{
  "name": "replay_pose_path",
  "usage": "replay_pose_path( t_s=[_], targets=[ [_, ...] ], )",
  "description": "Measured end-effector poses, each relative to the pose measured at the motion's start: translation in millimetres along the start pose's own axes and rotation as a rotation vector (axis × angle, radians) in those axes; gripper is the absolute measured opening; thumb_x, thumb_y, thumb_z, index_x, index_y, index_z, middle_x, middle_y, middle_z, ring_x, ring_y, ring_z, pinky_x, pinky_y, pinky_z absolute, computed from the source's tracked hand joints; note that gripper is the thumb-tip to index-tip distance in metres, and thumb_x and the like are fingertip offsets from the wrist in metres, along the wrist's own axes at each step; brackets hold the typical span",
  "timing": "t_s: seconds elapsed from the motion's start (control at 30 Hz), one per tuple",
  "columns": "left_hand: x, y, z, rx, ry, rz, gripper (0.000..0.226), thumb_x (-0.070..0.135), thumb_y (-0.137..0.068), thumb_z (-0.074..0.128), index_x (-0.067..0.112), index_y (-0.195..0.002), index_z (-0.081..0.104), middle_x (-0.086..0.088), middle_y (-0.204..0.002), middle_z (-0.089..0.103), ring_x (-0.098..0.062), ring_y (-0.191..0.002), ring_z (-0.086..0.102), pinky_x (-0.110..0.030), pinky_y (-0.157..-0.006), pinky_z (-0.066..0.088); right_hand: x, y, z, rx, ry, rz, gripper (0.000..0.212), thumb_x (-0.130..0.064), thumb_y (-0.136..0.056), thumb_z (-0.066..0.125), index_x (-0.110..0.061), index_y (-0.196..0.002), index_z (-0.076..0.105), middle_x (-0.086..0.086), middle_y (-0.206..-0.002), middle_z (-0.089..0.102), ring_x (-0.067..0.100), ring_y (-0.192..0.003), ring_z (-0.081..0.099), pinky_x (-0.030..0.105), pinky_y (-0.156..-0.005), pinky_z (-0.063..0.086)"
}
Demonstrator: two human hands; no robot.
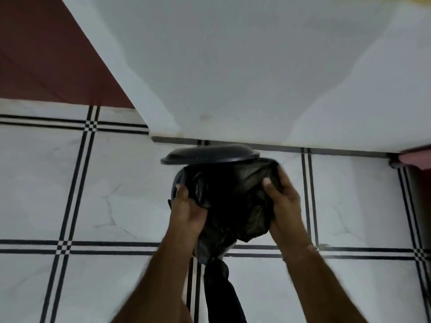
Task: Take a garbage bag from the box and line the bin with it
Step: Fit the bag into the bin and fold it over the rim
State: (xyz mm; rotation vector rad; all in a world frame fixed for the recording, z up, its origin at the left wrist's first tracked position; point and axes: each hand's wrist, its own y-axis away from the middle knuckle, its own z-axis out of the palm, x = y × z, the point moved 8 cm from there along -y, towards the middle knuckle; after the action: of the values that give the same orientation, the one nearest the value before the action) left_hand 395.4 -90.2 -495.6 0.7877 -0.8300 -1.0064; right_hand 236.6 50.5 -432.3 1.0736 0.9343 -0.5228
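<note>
Forearms are seen entering from below. Crumpled black plastic garbage bag (229, 201) is gripped between left hand (187, 212) and right hand (283, 199), fingers clenched in its folds. Beyond, black round bin lid (210, 155) is tilted against white wall (233, 66).

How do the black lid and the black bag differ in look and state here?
The lid is rigid, smooth and rounded; the bag is soft, crumpled and glossy. The lid is untouched by either hand, near the wall; the bag is gripped by the left hand and the right hand. The lid looks evenly matte; the bag shows creased highlights. Both are black.
</note>
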Motion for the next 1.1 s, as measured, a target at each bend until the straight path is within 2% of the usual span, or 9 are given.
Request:
replay_pose_path(
  t_s=[0.17,0.43,0.57,0.67,0.77,0.87,0.93,1.0,1.1],
  targets=[
    [3,-33,-10,-0.144,0.011,0.035,0.050,0.045,-0.105,0.040,0.008,-0.130,0.063,-0.013,-0.126,0.070,-0.030,-0.118,0.064,-0.045,-0.108,0.046,-6,3,-12,0.011,-0.189,-0.075,0.051,-0.006,-0.104,0.050,-0.015,-0.154,0.043,0.011,-0.151,0.056,0.029,-0.138,0.055,0.046,-0.110,0.048],
    [10,-71,-56,-0.008,-0.260,0.022,0.058,0.055,-0.104,0.032,0.010,-0.124,0.064,-0.010,-0.099,0.081,-0.024,-0.098,0.072,-0.039,-0.081,0.054,105,-10,-7,-0.098,0.044,0.051,0.060,0.001,-0.098,0.060,-0.015,-0.154,0.044,0.004,-0.147,0.061,0.023,-0.137,0.057,0.053,-0.115,0.042],
    [39,-98,-101,0.143,-0.407,0.084,0.063,0.056,-0.103,0.035,0.007,-0.134,0.061,-0.013,-0.127,0.071,-0.027,-0.117,0.067,-0.037,-0.086,0.054,131,-49,-30,0.015,-0.073,0.140,0.043,0.003,-0.100,0.056,-0.005,-0.142,0.055,0.009,-0.136,0.067,0.027,-0.128,0.062,0.044,-0.111,0.048],
    [57,-113,-124,0.237,-0.473,0.131,0.062,0.057,-0.099,0.043,0.007,-0.130,0.063,-0.013,-0.126,0.071,-0.028,-0.116,0.068,-0.043,-0.096,0.054,142,-74,-46,0.116,-0.250,0.260,0.023,0.000,-0.103,0.050,-0.004,-0.122,0.063,0.011,-0.116,0.068,0.028,-0.112,0.063,0.036,-0.088,0.060],
    [54,-119,-112,0.181,-0.605,0.181,0.050,0.051,-0.104,0.041,0.011,-0.117,0.068,-0.010,-0.108,0.076,-0.023,-0.100,0.072,-0.039,-0.086,0.057,140,-90,-57,0.109,-0.353,0.247,0.027,-0.002,-0.105,0.044,-0.005,-0.124,0.062,0.014,-0.121,0.067,0.027,-0.109,0.066,0.033,-0.078,0.064],
    [29,-121,-80,0.031,-1.025,0.309,0.045,0.051,-0.105,0.043,0.015,-0.114,0.069,-0.005,-0.108,0.076,-0.021,-0.101,0.071,-0.037,-0.086,0.057,129,-89,-61,-0.007,-0.113,0.078,0.034,-0.001,-0.104,0.048,-0.002,-0.137,0.055,0.022,-0.131,0.065,0.032,-0.116,0.066,0.043,-0.097,0.059],
    [6,-129,-73,0.001,-1.374,0.332,0.049,0.055,-0.103,0.040,0.016,-0.117,0.065,-0.004,-0.112,0.070,-0.025,-0.108,0.067,-0.038,-0.090,0.053,127,-79,-55,-0.141,0.304,-0.080,0.027,-0.006,-0.102,0.056,-0.006,-0.129,0.059,0.023,-0.122,0.066,0.038,-0.108,0.066,0.051,-0.092,0.056],
    [-5,-138,-79,0.062,-1.336,0.235,0.055,0.056,-0.103,0.039,0.014,-0.131,0.061,-0.006,-0.119,0.064,-0.029,-0.116,0.061,-0.038,-0.093,0.048,140,-66,-51,-0.223,0.577,-0.115,0.023,-0.011,-0.099,0.058,-0.015,-0.121,0.060,0.009,-0.103,0.068,0.029,-0.088,0.063,0.045,-0.078,0.053],
    [8,-143,-89,0.146,-0.878,0.151,0.054,0.056,-0.103,0.042,0.016,-0.134,0.061,-0.008,-0.119,0.071,-0.027,-0.109,0.066,-0.040,-0.088,0.053,143,-59,-53,-0.230,0.418,-0.059,0.014,-0.006,-0.104,0.055,-0.008,-0.117,0.053,0.012,-0.084,0.055,0.025,-0.076,0.050,0.038,-0.065,0.044]
  ],
)
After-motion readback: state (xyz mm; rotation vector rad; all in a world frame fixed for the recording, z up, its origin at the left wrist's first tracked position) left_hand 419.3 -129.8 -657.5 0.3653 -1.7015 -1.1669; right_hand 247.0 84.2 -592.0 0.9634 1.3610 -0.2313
